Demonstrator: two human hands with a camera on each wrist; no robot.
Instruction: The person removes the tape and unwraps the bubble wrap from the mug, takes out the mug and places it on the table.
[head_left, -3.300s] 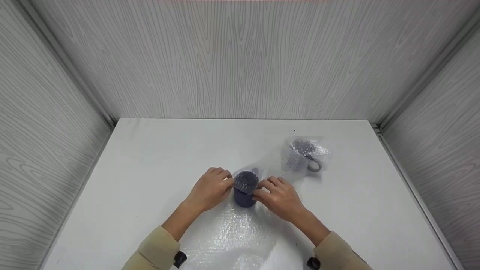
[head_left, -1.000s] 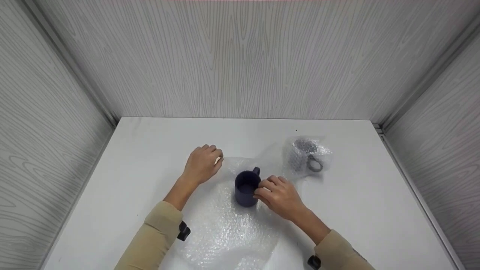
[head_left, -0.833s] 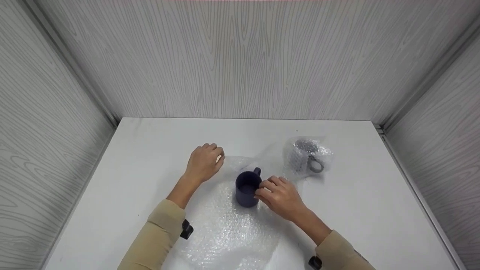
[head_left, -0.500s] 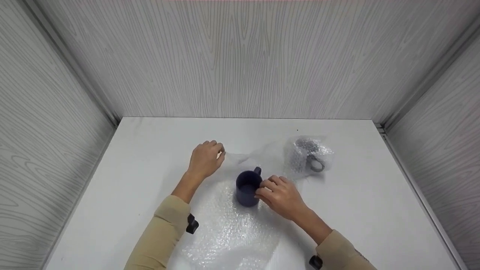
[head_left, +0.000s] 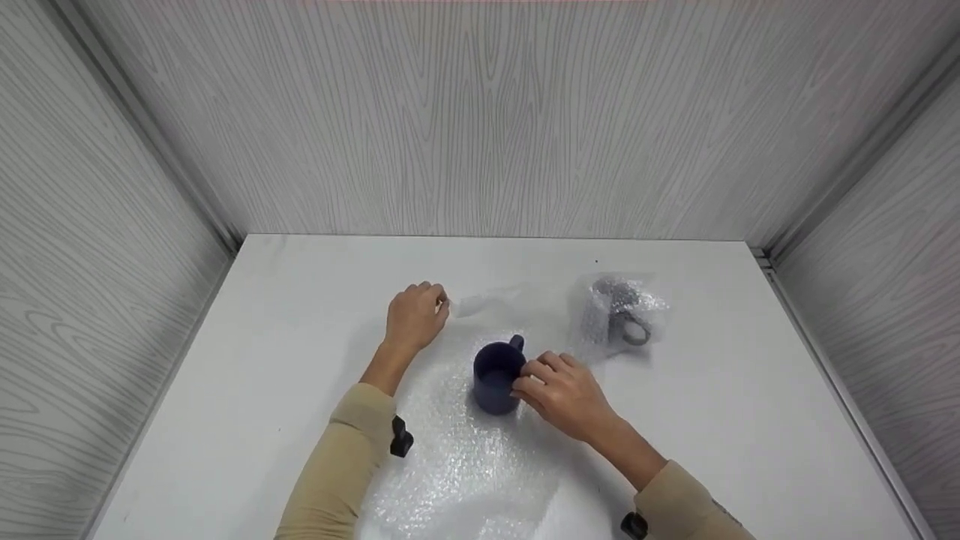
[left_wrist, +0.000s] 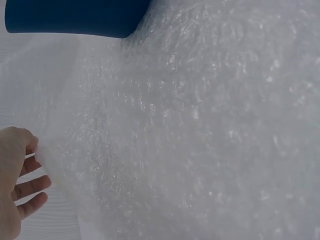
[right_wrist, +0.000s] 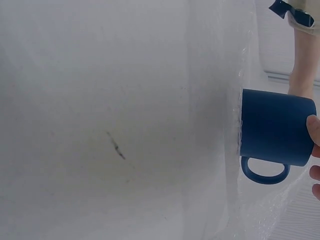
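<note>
A dark blue mug (head_left: 496, 382) stands upright on a sheet of bubble wrap (head_left: 457, 457), its handle toward the far side. My right hand (head_left: 561, 394) pinches the mug's rim on its right side; in the right wrist view its thumb lies on the blue wall of the mug (right_wrist: 275, 127). Beyond the mug to the left, my left hand (head_left: 415, 316) pinches the far edge of the bubble wrap between thumb and forefinger. The left wrist view shows that hand (left_wrist: 17, 175) at the wrap's edge with the other fingers loosely bent.
A second mug (head_left: 622, 315), wrapped in bubble wrap, stands at the back right, with its handle showing. The white table (head_left: 750, 420) is enclosed by grey wood-grain panels (head_left: 480, 120) at the back and both sides.
Bubble wrap covered the mug's mouth 3.3 s ago; my left hand has drawn it off toward the far left, so the mouth is uncovered. My right hand has stayed at the rim.
</note>
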